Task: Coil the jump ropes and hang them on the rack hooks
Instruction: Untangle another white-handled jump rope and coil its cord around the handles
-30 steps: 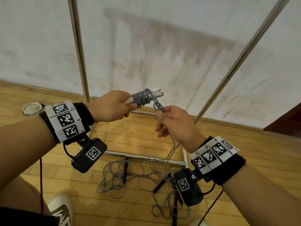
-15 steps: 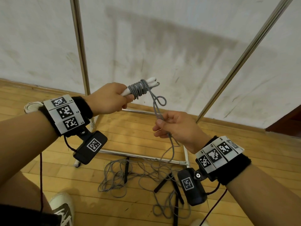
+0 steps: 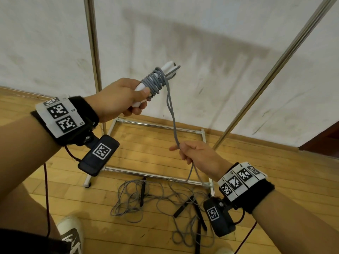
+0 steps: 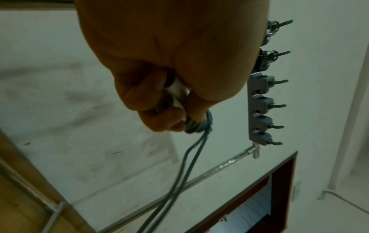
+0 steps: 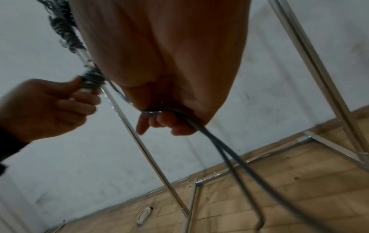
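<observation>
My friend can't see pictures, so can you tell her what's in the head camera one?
A left hand grips white handles wrapped in grey rope, while the right hand pinches the two loose strands lower down. More ropes lie tangled on the wooden floor by a metal rack.

No word, brand or sign can be read in any view. The only printed marks are black-and-white square code patterns: three on the white band (image 3: 59, 114) around the left wrist, three or four on the white band (image 3: 240, 177) around the right wrist, and one each on the dark camera unit (image 3: 100, 155) under the left wrist and the dark camera unit (image 3: 218, 218) under the right wrist. Tiny characters sit beside the patterns on the left band, too small to make out.
</observation>
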